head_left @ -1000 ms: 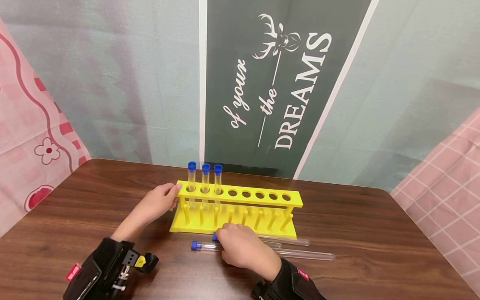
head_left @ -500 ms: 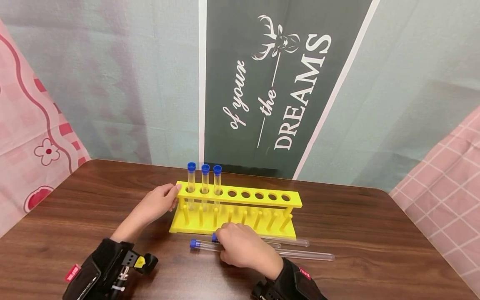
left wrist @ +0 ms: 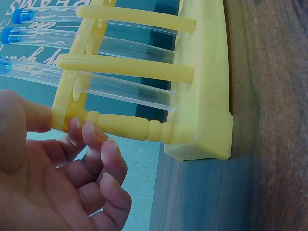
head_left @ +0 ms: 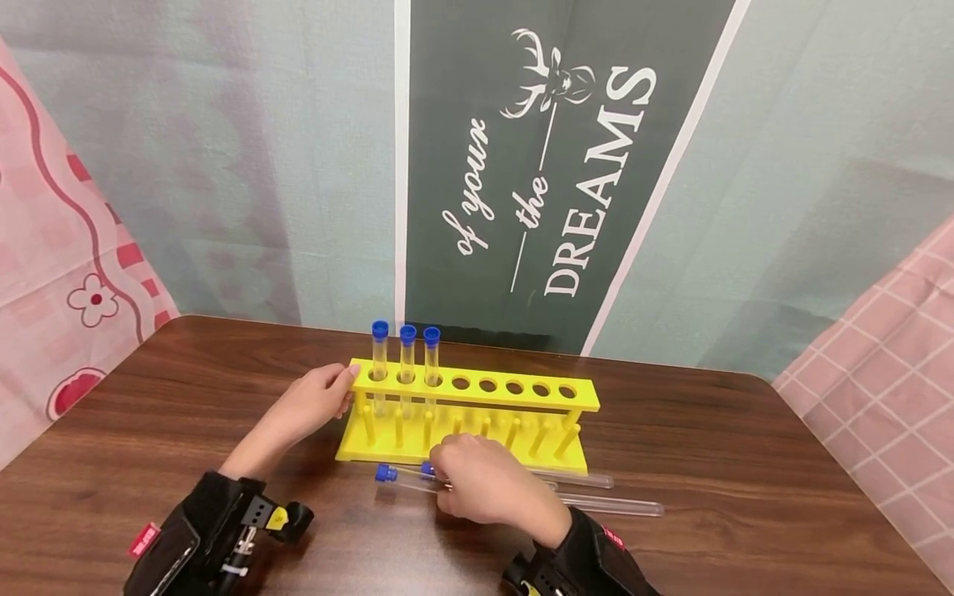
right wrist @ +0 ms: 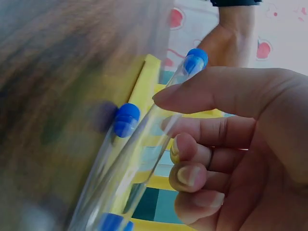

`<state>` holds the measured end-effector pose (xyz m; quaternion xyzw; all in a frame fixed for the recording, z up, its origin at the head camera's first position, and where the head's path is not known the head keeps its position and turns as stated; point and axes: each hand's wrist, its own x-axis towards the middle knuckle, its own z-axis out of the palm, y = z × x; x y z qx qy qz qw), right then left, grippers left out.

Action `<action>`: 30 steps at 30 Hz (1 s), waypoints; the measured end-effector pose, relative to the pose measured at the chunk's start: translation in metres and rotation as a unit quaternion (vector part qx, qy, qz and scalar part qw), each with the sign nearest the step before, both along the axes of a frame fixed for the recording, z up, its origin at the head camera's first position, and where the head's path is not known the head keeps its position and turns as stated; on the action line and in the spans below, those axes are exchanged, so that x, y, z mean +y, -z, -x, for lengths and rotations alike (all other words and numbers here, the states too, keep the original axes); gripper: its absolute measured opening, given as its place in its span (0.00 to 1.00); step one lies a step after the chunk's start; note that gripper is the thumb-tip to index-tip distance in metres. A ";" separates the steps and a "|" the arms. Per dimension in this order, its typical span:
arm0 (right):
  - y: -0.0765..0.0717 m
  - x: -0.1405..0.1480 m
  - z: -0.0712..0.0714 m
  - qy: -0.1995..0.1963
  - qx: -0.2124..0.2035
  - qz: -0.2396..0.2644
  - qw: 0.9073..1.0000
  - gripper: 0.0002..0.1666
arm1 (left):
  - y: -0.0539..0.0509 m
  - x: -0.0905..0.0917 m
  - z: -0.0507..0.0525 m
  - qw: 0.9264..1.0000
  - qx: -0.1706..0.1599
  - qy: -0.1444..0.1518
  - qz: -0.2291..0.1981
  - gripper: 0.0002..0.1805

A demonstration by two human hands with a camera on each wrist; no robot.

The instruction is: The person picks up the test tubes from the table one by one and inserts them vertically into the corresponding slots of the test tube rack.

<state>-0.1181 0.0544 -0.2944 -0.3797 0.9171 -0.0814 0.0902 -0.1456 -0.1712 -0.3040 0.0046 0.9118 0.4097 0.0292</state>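
Note:
My left hand [head_left: 316,401] holds the left end of a yellow test tube rack [head_left: 395,454], thumb on the top bar and fingers curled under it, as the left wrist view shows. Three clear test tubes [head_left: 379,356] with blue caps stand upright in the rack's leftmost holes. In front of the rack my right hand [head_left: 492,480] pinches another blue-capped test tube [right wrist: 139,154] between thumb and index finger. That tube's blue cap [head_left: 386,473] sticks out to the left, slightly raised and tilted; its middle is hidden behind the hand in the head view.
More clear tubes lie on the brown table [head_left: 708,463]: one with its blue cap [head_left: 427,468] beside the rack's front edge, another with its rounded end [head_left: 611,504] to the right. Behind the table hangs a printed cloth [head_left: 477,273]; pink cloth hangs at both sides.
The capped end of the pinched test tube has risen a little off the table. My right hand has shifted slightly right and up; my left hand stays on the rack.

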 end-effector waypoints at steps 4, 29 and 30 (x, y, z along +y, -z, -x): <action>-0.006 0.001 0.002 0.006 -0.024 0.015 1.000 0.10 | 0.000 -0.001 0.000 1.000 0.001 0.001 -0.001 0.21; -0.027 0.019 0.010 0.001 -0.075 0.182 0.980 0.06 | -0.002 0.000 0.001 1.000 -0.009 -0.004 0.001 0.21; -0.028 0.020 0.010 -0.001 -0.073 0.187 0.980 0.06 | -0.002 0.000 0.001 1.000 -0.009 -0.003 0.001 0.21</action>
